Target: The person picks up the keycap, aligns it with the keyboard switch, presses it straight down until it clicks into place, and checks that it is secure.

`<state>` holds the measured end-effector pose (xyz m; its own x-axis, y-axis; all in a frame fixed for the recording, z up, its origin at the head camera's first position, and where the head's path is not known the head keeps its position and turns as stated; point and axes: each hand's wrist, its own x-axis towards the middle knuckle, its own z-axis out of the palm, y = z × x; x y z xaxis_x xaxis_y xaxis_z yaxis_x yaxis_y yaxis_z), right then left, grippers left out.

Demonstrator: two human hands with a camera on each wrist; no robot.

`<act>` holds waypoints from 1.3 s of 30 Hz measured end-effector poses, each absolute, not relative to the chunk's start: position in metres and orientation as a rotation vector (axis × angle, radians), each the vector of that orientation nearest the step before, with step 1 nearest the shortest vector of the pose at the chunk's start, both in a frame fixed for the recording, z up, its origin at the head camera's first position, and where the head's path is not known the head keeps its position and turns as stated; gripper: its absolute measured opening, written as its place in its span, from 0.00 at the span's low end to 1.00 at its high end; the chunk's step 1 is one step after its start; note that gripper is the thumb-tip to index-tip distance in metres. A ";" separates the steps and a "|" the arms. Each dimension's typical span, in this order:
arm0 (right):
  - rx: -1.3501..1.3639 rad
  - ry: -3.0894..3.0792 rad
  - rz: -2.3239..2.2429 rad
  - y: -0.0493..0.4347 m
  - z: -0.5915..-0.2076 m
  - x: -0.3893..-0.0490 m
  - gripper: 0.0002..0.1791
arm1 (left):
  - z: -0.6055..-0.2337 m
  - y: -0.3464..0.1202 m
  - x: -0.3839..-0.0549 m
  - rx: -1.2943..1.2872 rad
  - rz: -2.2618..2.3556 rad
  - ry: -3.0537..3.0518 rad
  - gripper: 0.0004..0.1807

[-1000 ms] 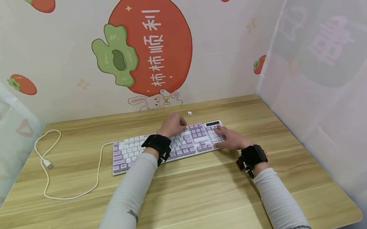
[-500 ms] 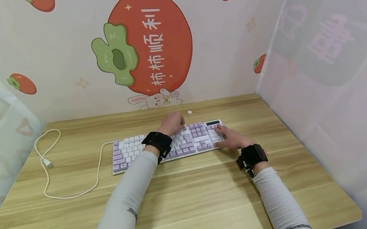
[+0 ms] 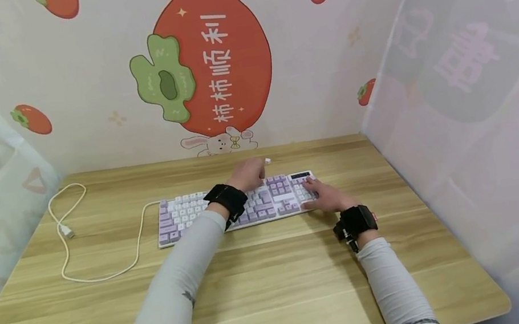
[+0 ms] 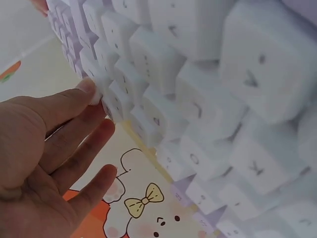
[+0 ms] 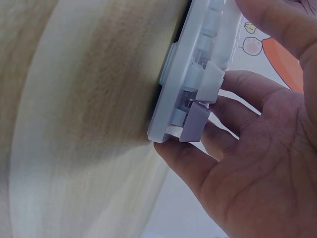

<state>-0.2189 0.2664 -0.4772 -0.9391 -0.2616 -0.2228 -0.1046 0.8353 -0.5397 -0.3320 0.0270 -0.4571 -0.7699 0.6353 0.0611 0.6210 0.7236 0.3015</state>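
Note:
A white and lilac keyboard [image 3: 178, 217] lies across the wooden table. Over its upper row, right of the middle, is my left hand [image 3: 247, 173]; the hand itself hides its fingertips in the head view. Seen from the left wrist, thumb and forefinger pinch a small white keycap [image 4: 95, 98] at the keys, while the other fingers are spread. My right hand [image 3: 330, 196] holds the keyboard's right end, its thumb at the front edge and fingers on the number pad. Near the right wrist camera, a fingertip [image 5: 168, 148] touches the keyboard's side edge.
Behind the keyboard lies a loose white keycap [image 3: 267, 160]. A white cable [image 3: 103, 279] loops over the table's left side and has a USB plug [image 3: 68, 233]. Printed cloth walls [image 3: 307, 78] stand at the back and both sides.
My left hand has shifted slightly to the right along the upper row, and its fingers have turned out of sight in the head view. My right hand stays where it was.

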 end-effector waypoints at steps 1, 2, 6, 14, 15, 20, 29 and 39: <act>-0.286 2.730 -0.774 0.266 -0.478 -0.219 0.45 | -0.457 0.026 -0.332 1.048 0.498 2.854 0.12; -0.293 2.731 -0.770 0.266 -0.479 -0.219 0.45 | -0.458 0.025 -0.333 1.046 0.516 2.838 0.15; -0.303 2.735 -0.782 0.266 -0.481 -0.219 0.44 | -0.459 0.023 -0.335 1.047 0.543 2.811 0.20; -0.287 2.740 -0.787 0.266 -0.479 -0.220 0.45 | -0.459 0.024 -0.337 1.057 0.531 2.813 0.19; -0.286 2.741 -0.786 0.266 -0.478 -0.220 0.45 | -0.459 0.023 -0.336 1.062 0.526 2.818 0.20; -0.285 2.733 -0.802 0.266 -0.478 -0.219 0.45 | -0.460 0.026 -0.333 1.114 0.395 2.898 0.20; -0.291 2.717 -0.810 0.267 -0.481 -0.220 0.45 | -0.459 0.029 -0.319 1.094 0.004 2.951 0.10; -0.279 2.726 -0.806 0.267 -0.479 -0.220 0.45 | -0.453 0.018 -0.294 1.033 -0.047 2.862 0.13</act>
